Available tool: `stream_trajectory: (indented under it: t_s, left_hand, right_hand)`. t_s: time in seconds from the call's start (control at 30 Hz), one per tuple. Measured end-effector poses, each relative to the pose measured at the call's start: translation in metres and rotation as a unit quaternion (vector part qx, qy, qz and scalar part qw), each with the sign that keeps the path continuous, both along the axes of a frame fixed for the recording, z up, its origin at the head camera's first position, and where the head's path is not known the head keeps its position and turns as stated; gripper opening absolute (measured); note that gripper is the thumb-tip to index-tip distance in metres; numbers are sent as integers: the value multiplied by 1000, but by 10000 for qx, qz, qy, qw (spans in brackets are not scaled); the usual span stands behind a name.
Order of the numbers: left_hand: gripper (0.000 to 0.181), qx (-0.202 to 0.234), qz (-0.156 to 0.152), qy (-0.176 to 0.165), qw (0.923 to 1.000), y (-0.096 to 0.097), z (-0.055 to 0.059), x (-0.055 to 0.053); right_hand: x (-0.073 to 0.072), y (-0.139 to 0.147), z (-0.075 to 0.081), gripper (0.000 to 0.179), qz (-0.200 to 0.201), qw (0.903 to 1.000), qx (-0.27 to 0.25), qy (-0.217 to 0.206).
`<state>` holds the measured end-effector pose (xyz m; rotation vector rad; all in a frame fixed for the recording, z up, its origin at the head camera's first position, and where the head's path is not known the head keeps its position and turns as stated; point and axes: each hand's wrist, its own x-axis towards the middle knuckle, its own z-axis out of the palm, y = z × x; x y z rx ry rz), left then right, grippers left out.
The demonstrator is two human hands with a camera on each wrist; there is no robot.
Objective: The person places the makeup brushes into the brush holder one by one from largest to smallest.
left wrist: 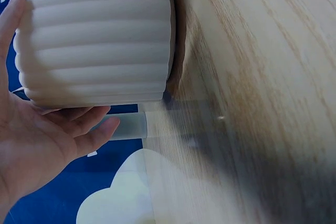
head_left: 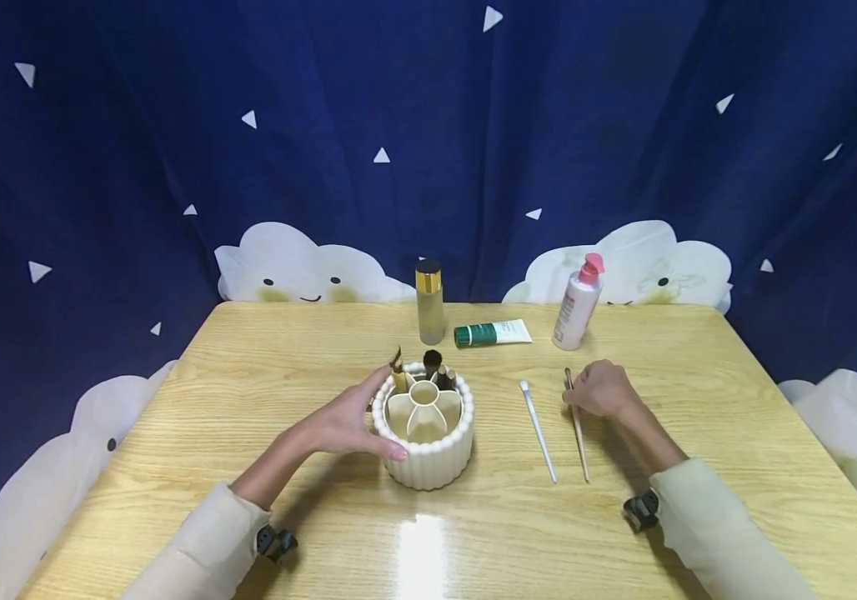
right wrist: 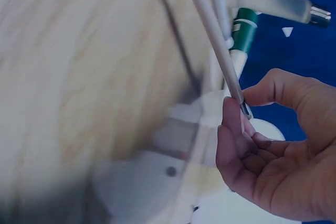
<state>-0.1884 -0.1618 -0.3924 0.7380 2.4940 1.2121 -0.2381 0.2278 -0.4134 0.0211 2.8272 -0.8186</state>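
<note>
A cream ribbed makeup brush holder (head_left: 428, 467) stands left of the table's middle, with several brushes in its rear compartments, one with a dark fluffy head (head_left: 432, 359). My left hand (head_left: 349, 421) grips its left side, thumb at the front and fingers towards the back; the left wrist view shows the holder's ribbed wall (left wrist: 100, 40) beside the palm. My right hand (head_left: 603, 390) pinches a thin makeup brush (head_left: 581, 446) near its far end, between thumb and fingertips (right wrist: 231, 111). To the left of it lies a white-handled brush (head_left: 539, 433).
Behind the holder stands a bottle with a gold and black cap (head_left: 431, 312). A green and white tube (head_left: 492, 333) lies beside it. Farther right is a white pump bottle (head_left: 577, 312) with a pink top. A dark blue curtain (head_left: 458, 125) hangs behind the wooden table (head_left: 248, 367).
</note>
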Motion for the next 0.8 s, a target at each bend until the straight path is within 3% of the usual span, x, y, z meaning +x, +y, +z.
stream_trajectory:
  t_s: [0.4,0.6,0.8]
  left_hand:
    - [120,-56,43,-38,10000,-1,2,1]
    - [119,-42,8,8,10000,-1,0,-1]
    - [119,10,13,-51,10000,-1,0,0]
  right_hand:
    - [17,-20,32,21,30,9961,-529,711]
    - [25,-29,49,19,187,9853,-943,1413]
    - [32,-41,60,18,317,9714,-1681,1645]
